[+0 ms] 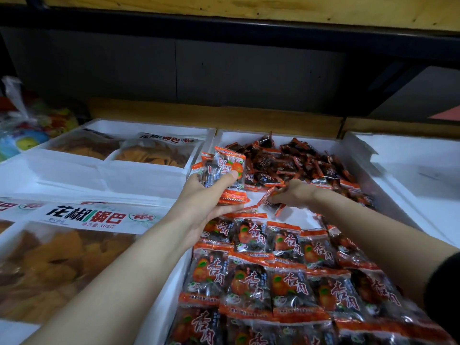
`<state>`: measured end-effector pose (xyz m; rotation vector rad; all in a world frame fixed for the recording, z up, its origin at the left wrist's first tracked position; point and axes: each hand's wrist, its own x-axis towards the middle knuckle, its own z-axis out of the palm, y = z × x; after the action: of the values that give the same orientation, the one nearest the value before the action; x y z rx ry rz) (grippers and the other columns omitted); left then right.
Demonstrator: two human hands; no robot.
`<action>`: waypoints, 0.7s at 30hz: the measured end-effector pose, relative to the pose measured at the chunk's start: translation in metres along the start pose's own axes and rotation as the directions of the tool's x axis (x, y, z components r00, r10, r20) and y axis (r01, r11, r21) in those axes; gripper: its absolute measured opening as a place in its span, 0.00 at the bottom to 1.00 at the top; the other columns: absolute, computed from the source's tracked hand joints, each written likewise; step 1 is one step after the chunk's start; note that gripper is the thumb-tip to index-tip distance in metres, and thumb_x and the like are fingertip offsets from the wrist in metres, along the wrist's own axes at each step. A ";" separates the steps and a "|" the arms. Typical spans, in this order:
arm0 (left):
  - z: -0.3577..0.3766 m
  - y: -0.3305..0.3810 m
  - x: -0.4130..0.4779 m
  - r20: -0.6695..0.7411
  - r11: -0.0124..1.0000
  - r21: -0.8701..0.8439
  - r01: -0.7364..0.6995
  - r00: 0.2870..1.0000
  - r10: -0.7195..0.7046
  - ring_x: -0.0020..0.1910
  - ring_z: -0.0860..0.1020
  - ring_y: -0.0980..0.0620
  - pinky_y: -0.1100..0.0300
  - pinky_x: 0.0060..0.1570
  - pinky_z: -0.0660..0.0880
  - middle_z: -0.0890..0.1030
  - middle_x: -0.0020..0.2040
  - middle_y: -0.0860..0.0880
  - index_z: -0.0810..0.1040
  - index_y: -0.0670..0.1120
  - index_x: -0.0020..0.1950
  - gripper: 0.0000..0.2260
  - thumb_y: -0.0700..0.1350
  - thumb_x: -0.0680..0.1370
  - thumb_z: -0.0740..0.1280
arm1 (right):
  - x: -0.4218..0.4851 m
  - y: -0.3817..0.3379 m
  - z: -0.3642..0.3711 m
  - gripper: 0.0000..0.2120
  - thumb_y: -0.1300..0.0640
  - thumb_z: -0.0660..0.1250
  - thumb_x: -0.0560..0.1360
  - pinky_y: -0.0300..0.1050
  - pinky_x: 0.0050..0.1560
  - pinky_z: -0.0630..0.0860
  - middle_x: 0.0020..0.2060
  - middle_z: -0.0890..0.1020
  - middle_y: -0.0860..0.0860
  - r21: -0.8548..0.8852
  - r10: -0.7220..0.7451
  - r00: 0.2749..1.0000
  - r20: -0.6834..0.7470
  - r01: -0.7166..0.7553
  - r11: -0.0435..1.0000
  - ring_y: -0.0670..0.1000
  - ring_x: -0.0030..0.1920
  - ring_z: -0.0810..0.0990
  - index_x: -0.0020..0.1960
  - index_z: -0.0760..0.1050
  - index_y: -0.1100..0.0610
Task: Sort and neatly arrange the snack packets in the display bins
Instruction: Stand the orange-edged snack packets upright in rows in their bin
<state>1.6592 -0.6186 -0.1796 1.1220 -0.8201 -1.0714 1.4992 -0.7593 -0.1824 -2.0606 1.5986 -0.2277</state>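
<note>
A stack of packets is gripped in the left hand, in the middle of the frame above the white bin. One loose packet on the bin floor is pinched by the right hand, just below the messy pile. It should be turned picture side up and lined up with the stack, so a straight row can be laid beside the neat rows lower down.

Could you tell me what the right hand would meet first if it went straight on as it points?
Probably the stack of packets in the left hand; the right hand, pinching a loose packet, points leftward at it; depth is unclear.
</note>
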 end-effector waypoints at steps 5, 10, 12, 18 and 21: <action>0.000 -0.001 0.001 -0.018 1.000 -0.005 0.030 0.999 -0.030 0.39 0.85 0.50 0.45 0.60 0.76 0.82 0.56 0.45 0.70 0.41 0.65 0.24 0.46 0.73 0.73 | -0.031 -0.008 -0.019 0.13 0.55 0.66 0.77 0.37 0.35 0.67 0.36 0.74 0.55 0.299 -0.144 0.981 -0.128 0.177 0.938 0.49 0.36 0.69 0.50 0.77 0.65; 0.002 -0.003 -0.002 0.026 0.999 -0.022 0.026 0.999 -0.026 0.42 0.85 0.46 0.40 0.70 0.63 0.82 0.58 0.46 0.66 0.40 0.69 0.29 0.51 0.74 0.72 | -0.075 -0.035 -0.024 0.10 0.56 0.63 0.78 0.35 0.39 0.78 0.38 0.81 0.53 0.696 -0.305 0.942 -0.142 0.314 0.646 0.47 0.39 0.81 0.47 0.76 0.62; 0.004 -0.004 -0.003 0.049 1.000 -0.020 0.011 0.999 -0.010 0.43 0.85 0.46 0.40 0.70 0.63 0.80 0.60 0.46 0.63 0.40 0.71 0.30 0.52 0.75 0.71 | -0.083 -0.041 -0.014 0.09 0.56 0.62 0.79 0.33 0.36 0.77 0.38 0.81 0.53 0.718 -0.336 0.936 -0.108 0.307 0.624 0.45 0.38 0.81 0.47 0.75 0.62; 0.011 -0.004 -0.011 0.066 0.999 -0.012 -0.037 0.997 0.038 0.44 0.85 0.49 0.41 0.66 0.69 0.74 0.67 0.45 0.56 0.47 0.74 0.31 0.55 0.78 0.66 | -0.084 -0.047 0.006 0.13 0.51 0.59 0.80 0.41 0.44 0.78 0.39 0.76 0.54 0.579 -0.300 0.936 -0.182 0.349 0.737 0.50 0.39 0.77 0.45 0.71 0.60; 0.010 -0.004 -0.010 0.080 0.999 -0.010 -0.053 0.995 0.053 0.45 0.85 0.51 0.45 0.56 0.78 0.75 0.66 0.44 0.55 0.47 0.73 0.30 0.54 0.77 0.66 | -0.085 -0.049 0.008 0.22 0.46 0.58 0.80 0.55 0.53 0.78 0.41 0.81 0.62 0.295 -0.373 0.890 -0.263 0.442 0.847 0.61 0.44 0.81 0.44 0.75 0.66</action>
<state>1.6459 -0.6121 -0.1807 1.0507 -0.9030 -1.0800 1.5195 -0.6683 -0.1501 -2.1139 1.0915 -0.8320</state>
